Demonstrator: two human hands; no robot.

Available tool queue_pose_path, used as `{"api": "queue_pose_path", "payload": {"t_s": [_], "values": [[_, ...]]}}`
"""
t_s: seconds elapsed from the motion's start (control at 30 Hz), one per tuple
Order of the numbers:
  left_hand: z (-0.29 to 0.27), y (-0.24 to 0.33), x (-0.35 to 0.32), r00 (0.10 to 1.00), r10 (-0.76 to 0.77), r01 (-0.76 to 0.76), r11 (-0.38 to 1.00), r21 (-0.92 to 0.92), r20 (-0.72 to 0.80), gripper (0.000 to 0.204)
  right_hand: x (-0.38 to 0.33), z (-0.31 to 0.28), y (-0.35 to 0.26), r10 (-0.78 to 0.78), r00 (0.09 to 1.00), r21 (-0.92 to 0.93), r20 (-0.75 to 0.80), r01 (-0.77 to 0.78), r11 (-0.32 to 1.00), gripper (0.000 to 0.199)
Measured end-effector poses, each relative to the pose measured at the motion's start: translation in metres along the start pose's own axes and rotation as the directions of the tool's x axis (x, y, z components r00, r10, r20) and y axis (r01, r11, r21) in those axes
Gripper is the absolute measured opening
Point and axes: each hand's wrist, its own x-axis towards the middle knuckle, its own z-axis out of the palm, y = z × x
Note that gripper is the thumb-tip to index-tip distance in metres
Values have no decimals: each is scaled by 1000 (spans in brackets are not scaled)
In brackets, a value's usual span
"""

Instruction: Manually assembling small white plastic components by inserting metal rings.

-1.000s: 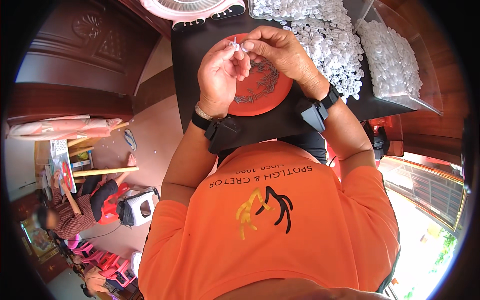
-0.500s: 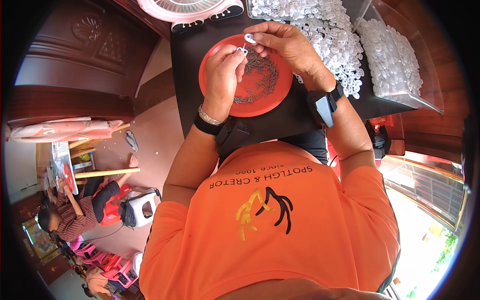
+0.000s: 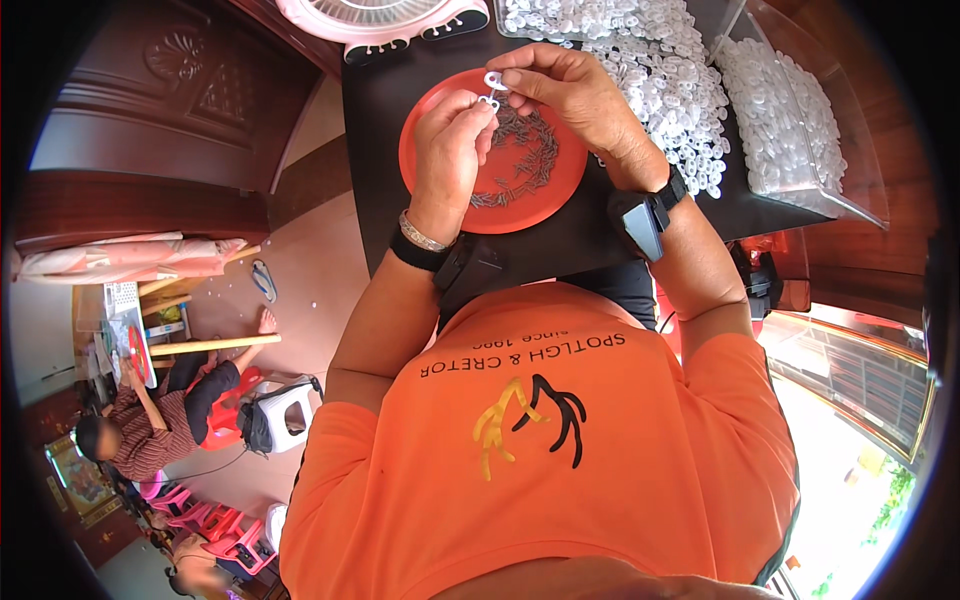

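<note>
Over a round red tray [image 3: 548, 205], both of my hands are pinched close together. My left hand [image 3: 450, 150] grips a small white plastic piece [image 3: 489, 103] between thumb and forefinger. Just above it, my right hand [image 3: 565, 90] holds a white plastic ring piece [image 3: 493, 81] at its fingertips. The two pieces nearly meet, and a thin pin seems to stand between them; whether they touch I cannot tell. In the tray lie many small grey metal pins [image 3: 540, 160], loosely spread in a curve, partly hidden by my hands.
A heap of white plastic pieces [image 3: 690, 120] lies right of the tray on the black table [image 3: 375, 150]. Beside it stands a clear bin [image 3: 790, 130] full of similar pieces. A pink fan [image 3: 375, 20] is at the far edge. Left, another person [image 3: 150, 435] sits working.
My right hand has brought its ring piece slightly left and closer over the piece in my left hand. The left hand has shifted very slightly to the right.
</note>
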Motion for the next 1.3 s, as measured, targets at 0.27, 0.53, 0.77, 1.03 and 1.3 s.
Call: {"api": "queue_pose_path", "payload": {"t_s": [0.27,0.53,0.77,1.03,1.3], "values": [[-1,-2,0,999,25,-25,1000,18,23,18,-2,3,-2,-34,999,-62,27,36,997,18],[-2,-4,-1,999,54,-54,999,-6,-10,17,-4,6,-1,-43,995,-95,91,52,994,20],[0,-1,-2,998,55,-56,998,-18,-26,18,-5,10,1,-100,989,-106,109,112,988,25],[2,0,-3,996,47,-49,998,-26,-74,18,-5,11,2,-143,985,-138,95,156,978,26],[1,-2,-3,995,21,-30,996,-86,-96,20,-11,15,-10,-137,984,-365,114,170,915,31]]}}
